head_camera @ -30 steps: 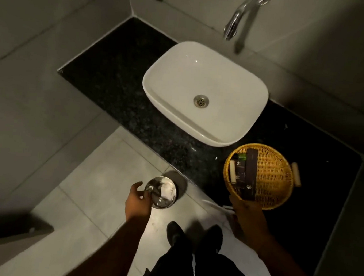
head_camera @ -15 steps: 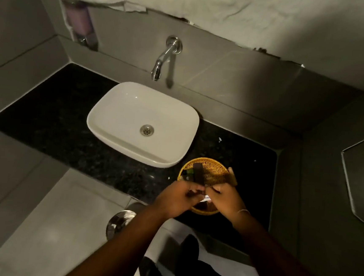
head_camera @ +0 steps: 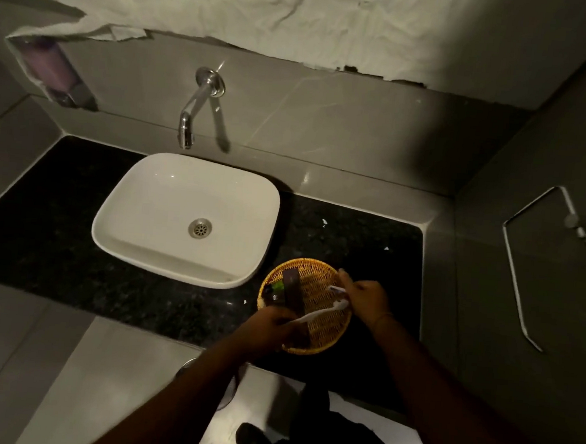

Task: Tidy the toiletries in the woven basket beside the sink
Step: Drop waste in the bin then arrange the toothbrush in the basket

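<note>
A round woven basket (head_camera: 318, 277) sits on the black counter, right of the white sink (head_camera: 185, 217). A dark flat box (head_camera: 292, 289) lies in its left half, with a small dark bottle with a green cap (head_camera: 275, 291) beside it. My left hand (head_camera: 268, 329) is over the basket's near rim, closed on the end of a thin white item (head_camera: 322, 313) that stretches across the basket. My right hand (head_camera: 366, 295) is at the right rim, fingers closed on the other end of that white item.
A chrome tap (head_camera: 191, 113) juts from the wall above the sink. A soap dispenser (head_camera: 56, 73) hangs at the left, a metal towel ring (head_camera: 529, 263) on the right wall. A steel bin (head_camera: 197, 369) stands on the floor under my left arm.
My left hand left the steel bin on the floor and came up to the basket. Both hands now hold a thin white item over it, and they have spread apart.
</note>
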### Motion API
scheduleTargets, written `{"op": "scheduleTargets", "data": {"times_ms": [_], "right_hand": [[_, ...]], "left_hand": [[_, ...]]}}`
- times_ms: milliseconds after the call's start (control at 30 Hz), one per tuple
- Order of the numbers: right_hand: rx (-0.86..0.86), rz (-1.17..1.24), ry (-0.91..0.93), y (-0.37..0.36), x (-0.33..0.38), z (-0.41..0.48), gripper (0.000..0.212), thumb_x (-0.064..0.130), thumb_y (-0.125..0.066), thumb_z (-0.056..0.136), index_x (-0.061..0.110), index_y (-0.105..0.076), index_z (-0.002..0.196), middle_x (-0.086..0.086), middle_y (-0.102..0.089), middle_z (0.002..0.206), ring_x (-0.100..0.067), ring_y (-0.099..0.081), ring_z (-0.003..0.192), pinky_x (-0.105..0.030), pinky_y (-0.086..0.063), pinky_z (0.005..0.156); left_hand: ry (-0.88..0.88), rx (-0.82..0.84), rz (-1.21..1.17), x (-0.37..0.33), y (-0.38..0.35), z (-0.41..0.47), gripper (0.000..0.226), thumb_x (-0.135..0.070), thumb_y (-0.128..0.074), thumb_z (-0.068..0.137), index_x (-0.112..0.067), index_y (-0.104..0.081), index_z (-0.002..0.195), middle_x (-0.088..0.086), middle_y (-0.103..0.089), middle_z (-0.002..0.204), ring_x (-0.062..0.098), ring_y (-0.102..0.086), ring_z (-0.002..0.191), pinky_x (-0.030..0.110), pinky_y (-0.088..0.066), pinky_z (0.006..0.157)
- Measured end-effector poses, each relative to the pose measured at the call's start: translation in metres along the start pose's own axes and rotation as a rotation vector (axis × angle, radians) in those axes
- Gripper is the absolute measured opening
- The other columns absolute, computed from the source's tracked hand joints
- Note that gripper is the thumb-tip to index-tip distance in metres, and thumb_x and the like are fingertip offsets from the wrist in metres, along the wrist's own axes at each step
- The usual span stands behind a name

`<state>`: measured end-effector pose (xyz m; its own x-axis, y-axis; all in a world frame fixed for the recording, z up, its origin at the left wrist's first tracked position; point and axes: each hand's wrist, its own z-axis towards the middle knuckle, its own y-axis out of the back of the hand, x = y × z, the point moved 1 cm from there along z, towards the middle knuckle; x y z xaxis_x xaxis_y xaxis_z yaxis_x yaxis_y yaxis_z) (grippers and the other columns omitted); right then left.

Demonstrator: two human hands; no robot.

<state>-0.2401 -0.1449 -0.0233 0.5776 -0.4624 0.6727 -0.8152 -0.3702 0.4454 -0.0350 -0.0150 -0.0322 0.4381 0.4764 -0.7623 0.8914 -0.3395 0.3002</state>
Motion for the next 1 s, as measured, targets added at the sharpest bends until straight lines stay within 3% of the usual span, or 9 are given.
{"op": "scheduleTargets", "data": {"times_ms": [200,300,400,500,600,667,767,900,1000], "right_hand": [[0.103,0.244,-0.161,0.008,-0.014,0.004,0.045,0.06,-0.065,0.091,0.017,-0.069,0.079,0.002,-0.065,0.067,-0.012,-0.059,0.057,-0.022,-0.047,0.048],[0.095,0.304,-0.184,0.005,-0.02,0.008,0.046,0.057,-0.069,0.09,0.013,-0.072,0.099,-0.005,-0.071,0.084,-0.018,-0.065,0.075,-0.032,-0.057,0.067],[0.081,0.331,-0.185,0.003,-0.022,0.012,0.039,0.051,-0.072,0.091,0.012,-0.071,0.097,-0.011,-0.078,0.099,-0.022,-0.069,0.086,-0.043,-0.061,0.08],[0.027,0.277,-0.158,-0.002,-0.02,0.017,0.023,0.036,-0.073,0.093,0.013,-0.068,0.091,-0.014,-0.079,0.104,-0.027,-0.073,0.092,-0.046,-0.062,0.085],[0.046,0.217,-0.132,-0.012,-0.016,0.02,0.016,0.017,-0.073,0.093,0.014,-0.068,0.108,-0.011,-0.072,0.12,-0.017,-0.067,0.084,-0.028,-0.055,0.063],[0.109,0.191,-0.116,-0.019,-0.017,0.022,0.032,0.01,-0.072,0.093,0.015,-0.069,0.125,-0.004,-0.065,0.137,-0.019,-0.067,0.096,-0.023,-0.051,0.06],[0.14,0.085,-0.081,-0.03,-0.024,0.027,0.033,0.006,-0.071,0.094,0.008,-0.071,0.127,-0.009,-0.058,0.147,-0.029,-0.066,0.113,-0.023,-0.054,0.063],[0.047,-0.013,-0.057,-0.04,-0.034,0.032,0.012,0.007,-0.072,0.09,0.0,-0.08,0.096,-0.018,-0.076,0.112,-0.035,-0.076,0.093,-0.042,-0.065,0.076],[-0.036,-0.069,-0.056,-0.039,-0.04,0.03,0.009,0.015,-0.075,0.09,0.009,-0.082,0.091,-0.01,-0.08,0.092,-0.026,-0.076,0.083,-0.04,-0.065,0.078]], "left_hand": [[0.226,0.009,-0.148,0.011,-0.006,0.023,0.013,-0.03,-0.067,0.101,-0.027,-0.077,0.092,-0.007,-0.069,0.069,0.003,-0.061,0.053,0.017,-0.046,0.048],[0.298,-0.047,-0.207,0.01,-0.008,0.035,0.011,-0.024,-0.068,0.1,-0.021,-0.075,0.093,-0.001,-0.066,0.068,0.008,-0.059,0.052,0.022,-0.045,0.048],[0.339,-0.048,-0.233,0.008,-0.011,0.042,0.015,-0.019,-0.059,0.106,-0.015,-0.073,0.105,0.001,-0.067,0.073,0.005,-0.059,0.046,0.02,-0.047,0.045],[0.364,-0.099,-0.305,0.007,-0.012,0.05,0.024,-0.015,-0.053,0.108,-0.004,-0.073,0.114,0.009,-0.072,0.093,0.011,-0.067,0.067,0.022,-0.055,0.059],[0.383,-0.178,-0.379,0.004,-0.014,0.057,0.038,-0.027,-0.046,0.112,0.0,-0.072,0.119,0.018,-0.073,0.117,0.027,-0.07,0.1,0.038,-0.056,0.09],[0.387,-0.19,-0.351,0.002,-0.016,0.062,0.04,-0.027,-0.04,0.114,-0.001,-0.07,0.12,0.019,-0.071,0.12,0.026,-0.068,0.1,0.04,-0.055,0.087],[0.375,-0.23,-0.302,0.002,-0.017,0.069,0.035,-0.023,-0.042,0.112,-0.006,-0.071,0.099,0.014,-0.072,0.098,0.023,-0.067,0.085,0.042,-0.055,0.085],[0.357,-0.243,-0.253,0.001,-0.022,0.081,0.026,-0.02,-0.05,0.109,-0.008,-0.073,0.106,0.005,-0.067,0.086,0.022,-0.065,0.082,0.04,-0.055,0.082],[0.314,-0.267,-0.175,-0.003,-0.025,0.092,0.025,-0.024,-0.055,0.108,-0.013,-0.078,0.112,-0.004,-0.069,0.083,0.013,-0.065,0.075,0.026,-0.054,0.068]]}}
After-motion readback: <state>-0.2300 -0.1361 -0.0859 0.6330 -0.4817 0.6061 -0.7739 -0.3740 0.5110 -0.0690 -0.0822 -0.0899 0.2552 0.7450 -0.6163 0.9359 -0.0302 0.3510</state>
